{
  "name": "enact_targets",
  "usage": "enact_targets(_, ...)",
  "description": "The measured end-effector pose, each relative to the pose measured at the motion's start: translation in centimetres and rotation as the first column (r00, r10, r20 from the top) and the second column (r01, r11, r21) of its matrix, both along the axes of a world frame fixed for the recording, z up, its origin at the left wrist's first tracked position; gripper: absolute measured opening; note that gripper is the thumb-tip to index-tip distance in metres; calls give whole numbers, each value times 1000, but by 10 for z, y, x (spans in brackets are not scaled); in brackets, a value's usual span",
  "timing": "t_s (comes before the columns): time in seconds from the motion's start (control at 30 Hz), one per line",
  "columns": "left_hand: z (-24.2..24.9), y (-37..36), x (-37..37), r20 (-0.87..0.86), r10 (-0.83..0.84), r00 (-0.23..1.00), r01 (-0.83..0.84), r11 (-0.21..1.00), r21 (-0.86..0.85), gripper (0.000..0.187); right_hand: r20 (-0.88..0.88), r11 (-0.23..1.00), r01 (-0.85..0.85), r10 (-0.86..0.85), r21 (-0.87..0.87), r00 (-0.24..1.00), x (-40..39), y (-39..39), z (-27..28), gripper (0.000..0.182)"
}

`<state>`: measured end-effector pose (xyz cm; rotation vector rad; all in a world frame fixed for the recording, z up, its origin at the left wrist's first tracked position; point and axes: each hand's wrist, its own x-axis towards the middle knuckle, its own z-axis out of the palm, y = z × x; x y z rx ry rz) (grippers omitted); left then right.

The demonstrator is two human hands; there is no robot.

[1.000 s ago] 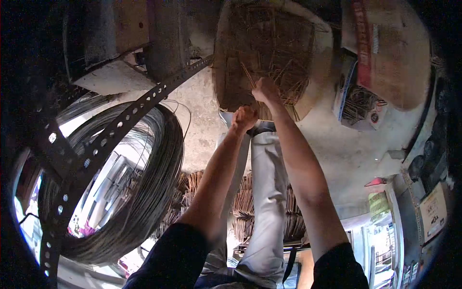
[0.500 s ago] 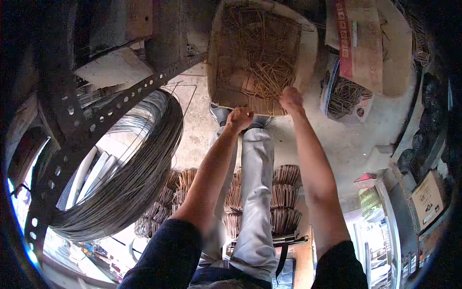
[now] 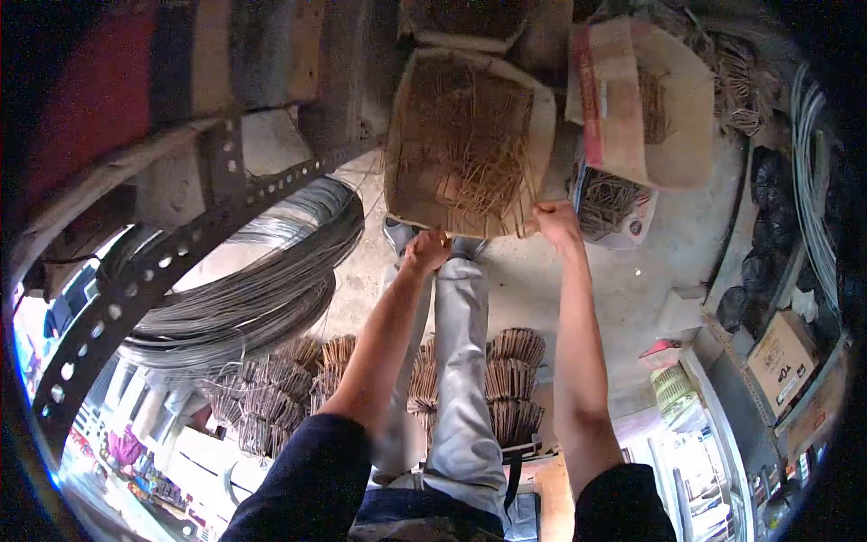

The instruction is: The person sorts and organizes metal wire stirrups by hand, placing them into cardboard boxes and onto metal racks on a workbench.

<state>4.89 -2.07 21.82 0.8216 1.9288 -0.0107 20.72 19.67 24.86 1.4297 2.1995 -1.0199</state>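
A worn cardboard box (image 3: 545, 149) stands in front of my feet. Inside lies a tangle of rusty bent wire pieces (image 3: 488, 172). My right hand (image 3: 557, 224) is closed at the box's near right corner, with thin bent wire showing at its fingertips. By the near edge, left of the middle, my left hand (image 3: 426, 250) has its fingers curled together; whatever may be in them is hidden.
Large coils of grey wire (image 3: 262, 303) hang at left beside a perforated metal beam (image 3: 172, 257). Bundled wire pieces (image 3: 515, 388) are stacked near my legs. Another carton (image 3: 677, 167) and a container of bent wires (image 3: 610, 203) stand to the right.
My right hand has come out from over the wires to the box's near right corner. My left hand stays near the front edge. The camera view has shifted, showing more behind the box.
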Motion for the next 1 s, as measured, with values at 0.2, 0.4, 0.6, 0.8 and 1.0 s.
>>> enact_targets(0.2,-26,-11,20,-115,-155,981,189,890,416,34,-56,834,473,-507,-284,860,-4,14,84,11)
enact_targets(0.4,-17,-2,43,184,324,928,-372,789,489,27,-164,645,540,-710,-541,685,-16,17,212,14)
enact_targets(0.6,262,102,-11,862,388,326,-652,752,-92,69,-246,508,382,-793,-772,558,-17,35,359,25)
enact_targets(0.8,495,184,-60,955,73,288,-752,634,178,46,-609,733,103,-626,-672,488,-29,61,535,25)
enact_targets(1.0,684,166,-133,773,-243,586,-703,322,634,35,-833,867,-48,-460,-496,307,-86,43,694,27)
